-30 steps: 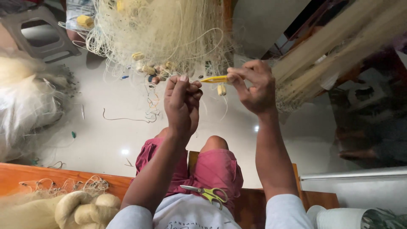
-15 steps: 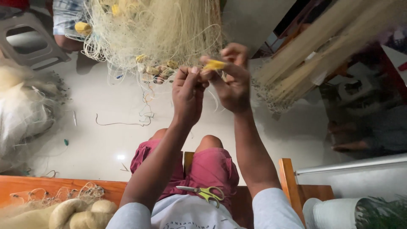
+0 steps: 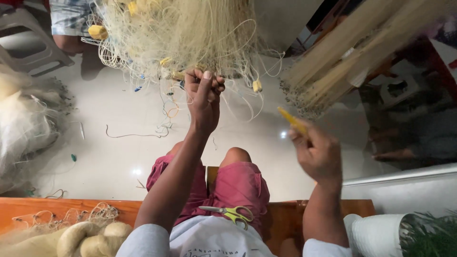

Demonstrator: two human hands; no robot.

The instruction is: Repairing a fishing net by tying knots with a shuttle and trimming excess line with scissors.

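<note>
Cream fishing net hangs in a tangled mass above a pale glossy floor, small yellow floats caught in its mesh. The left hand is raised into the net's lower edge, its grip closed on a bunch of strands. The right hand, blurred, is held well apart to the right, its grip closed around a yellow netting needle. The person sits on a wooden bench, in magenta shorts; yellow-handled scissors lie in the lap. More net and coiled rope rest on the surface at left. A second heap of net lies on the floor. A grey plastic stool stands at upper left. Another bundle of netting stretches across the upper right.
</note>
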